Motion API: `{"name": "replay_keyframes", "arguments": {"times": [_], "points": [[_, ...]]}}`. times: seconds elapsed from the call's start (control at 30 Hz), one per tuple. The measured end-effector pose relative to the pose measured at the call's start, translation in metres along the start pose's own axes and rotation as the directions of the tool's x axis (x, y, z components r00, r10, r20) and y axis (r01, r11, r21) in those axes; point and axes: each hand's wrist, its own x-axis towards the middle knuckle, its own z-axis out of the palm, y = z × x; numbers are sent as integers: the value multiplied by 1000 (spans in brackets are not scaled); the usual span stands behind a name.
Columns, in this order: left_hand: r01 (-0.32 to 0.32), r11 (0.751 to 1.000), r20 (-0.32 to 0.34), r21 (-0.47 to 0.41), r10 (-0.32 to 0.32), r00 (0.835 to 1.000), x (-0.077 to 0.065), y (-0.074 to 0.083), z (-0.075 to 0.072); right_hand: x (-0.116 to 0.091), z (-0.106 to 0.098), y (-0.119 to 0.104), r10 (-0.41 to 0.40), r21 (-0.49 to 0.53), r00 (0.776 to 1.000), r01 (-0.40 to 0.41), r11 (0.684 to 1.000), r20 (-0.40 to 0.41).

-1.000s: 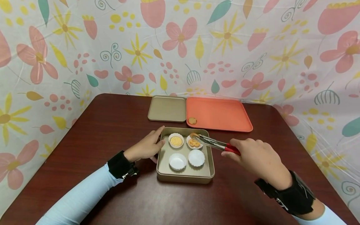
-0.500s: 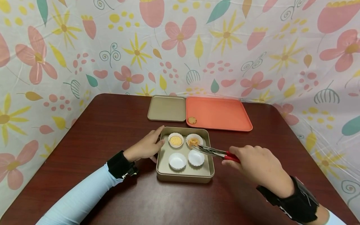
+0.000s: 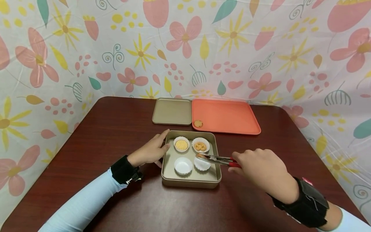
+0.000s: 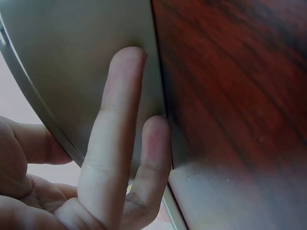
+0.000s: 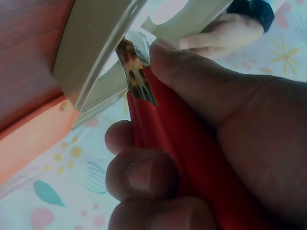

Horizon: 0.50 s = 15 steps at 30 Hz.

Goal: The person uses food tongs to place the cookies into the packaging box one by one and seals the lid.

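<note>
- The right hand (image 3: 262,167) grasps red-handled tongs (image 3: 217,159), fingers wrapped round the grips.
- Pinched at the tongs' tips is a small brown piece (image 3: 199,156), too covered to name; it sits at the far edge of the near right paper cup (image 3: 202,165), and I can't tell whether it touches the paper.
- The left hand (image 3: 149,149) is relaxed, fingers extended against the outer left wall of the square tin (image 3: 189,183), thumb at its rim.
- Inside that tin, the far left cup (image 3: 181,139) holds a dotted yellow biscuit (image 3: 181,145), the far right cup (image 3: 200,139) a pretzel-shaped one (image 3: 200,147); the near left cup (image 3: 183,167) shows its white inside.
- Behind, on the dark worktop (image 3: 121,122), a beige tray (image 3: 172,111) adjoins a coral tray (image 3: 226,116), with a round cookie (image 3: 198,123) in the latter's near left corner.
- A flowery sheet (image 3: 185,42) hangs beyond.
</note>
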Motion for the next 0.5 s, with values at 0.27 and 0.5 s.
{"name": "replay_keyframes", "arguments": {"times": [0.27, 0.5], "points": [[0, 1000, -5, -4, 0, 1000, 0, 2, 0, 2, 2, -11, -71, -105, 991, 59, 993, -116], [10, 1000, 0, -3, -10, 1000, 0, 1, -1, 1, 0, -14, -74, -95, 991, 64, 993, -113]]}}
